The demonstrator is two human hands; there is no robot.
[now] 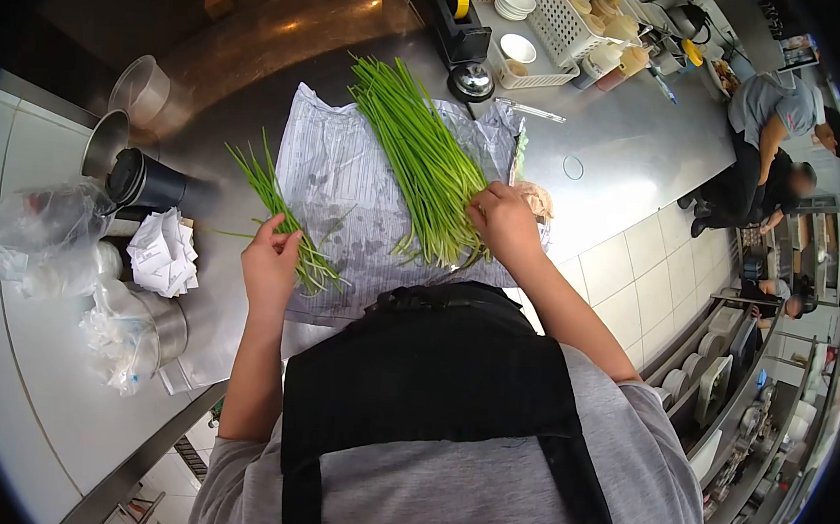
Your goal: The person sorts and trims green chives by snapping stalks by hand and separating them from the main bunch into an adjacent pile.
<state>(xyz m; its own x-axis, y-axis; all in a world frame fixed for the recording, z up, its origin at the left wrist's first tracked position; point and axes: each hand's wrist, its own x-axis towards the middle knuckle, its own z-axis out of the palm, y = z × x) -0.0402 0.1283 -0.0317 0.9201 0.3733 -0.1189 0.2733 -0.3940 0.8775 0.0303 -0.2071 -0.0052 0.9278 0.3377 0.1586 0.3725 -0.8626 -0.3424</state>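
A large bunch of long green chives [413, 154] lies slantwise on a crumpled, damp-spotted printed paper sheet [321, 172]. To its left is a smaller bunch of chives [268, 185], partly over the paper's edge. My left hand [271, 256] is over this smaller bunch with its fingers pinched; a single stalk sticks out leftward from them. At the right edge of the large bunch, near the lower ends, my right hand [503, 221] has its fingers curled on some stalks. The fingertips there are partly hidden.
Left on the steel counter stand a black cup [148, 180], crumpled receipts [164, 252] and plastic bags [47, 231]. Behind are a call bell [472, 81], tape dispenser [451, 26] and white basket [545, 76]. A rubber band [573, 167] lies right. Other people [776, 117] stand beyond the counter.
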